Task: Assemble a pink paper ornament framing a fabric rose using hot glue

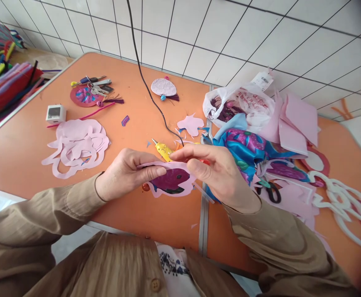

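My left hand [126, 173] pinches the left edge of a pink felt piece with purple patterned fabric [172, 180] on its face, thumb on top. My right hand [220, 173] is closed at the piece's upper right edge, thumb and index finger against it. The piece is tilted a little above the orange table. Just beyond the fingers lies a yellow hot glue gun [163, 151], its front part showing and the rest hidden by my right hand. A red object [145, 187], partly covered, sits beside the piece on the left.
Left are pink felt scraps [78, 144], a white box [55, 113] and keys [101, 88]. Behind lies a tasselled pink ornament [164, 87]; a black cord [143, 74] crosses the table. Right are a plastic bag [257, 107], blue satin fabric [242, 144], scissors [273, 193] and white strips [347, 202].
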A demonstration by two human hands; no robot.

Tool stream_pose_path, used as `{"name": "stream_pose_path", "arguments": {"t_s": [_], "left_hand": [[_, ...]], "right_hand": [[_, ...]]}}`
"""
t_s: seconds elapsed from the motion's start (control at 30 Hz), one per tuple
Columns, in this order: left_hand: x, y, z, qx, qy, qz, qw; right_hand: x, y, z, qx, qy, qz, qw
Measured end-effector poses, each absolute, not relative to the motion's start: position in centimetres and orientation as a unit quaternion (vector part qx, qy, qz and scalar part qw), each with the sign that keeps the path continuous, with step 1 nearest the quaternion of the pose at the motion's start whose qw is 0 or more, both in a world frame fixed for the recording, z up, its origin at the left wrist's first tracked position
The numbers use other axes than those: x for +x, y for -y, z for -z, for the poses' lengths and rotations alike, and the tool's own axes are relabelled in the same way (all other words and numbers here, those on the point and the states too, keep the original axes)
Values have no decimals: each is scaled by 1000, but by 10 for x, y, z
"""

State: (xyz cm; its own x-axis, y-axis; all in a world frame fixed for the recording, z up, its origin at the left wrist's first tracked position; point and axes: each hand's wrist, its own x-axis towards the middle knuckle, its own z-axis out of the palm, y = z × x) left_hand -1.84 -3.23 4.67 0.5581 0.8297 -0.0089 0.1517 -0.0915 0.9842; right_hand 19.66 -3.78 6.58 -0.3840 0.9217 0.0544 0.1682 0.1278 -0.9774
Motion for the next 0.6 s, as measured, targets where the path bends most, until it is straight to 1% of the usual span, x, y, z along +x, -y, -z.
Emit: {"name": "stream_pose_path", "arguments": {"t_s": [0.17,0.37,0.6], "left_hand": [[-17,32,-46,654,-369,-284,596],[-16,32,-46,701,-362,-264,554],[-15,32,-47,668,-366,-242,601]], "right_hand": [[194,40,-64,-443,651,-492,371],[184,47,-59,-438,662,-456,401],[183,50,-54,-439,671,-418,426]]}}
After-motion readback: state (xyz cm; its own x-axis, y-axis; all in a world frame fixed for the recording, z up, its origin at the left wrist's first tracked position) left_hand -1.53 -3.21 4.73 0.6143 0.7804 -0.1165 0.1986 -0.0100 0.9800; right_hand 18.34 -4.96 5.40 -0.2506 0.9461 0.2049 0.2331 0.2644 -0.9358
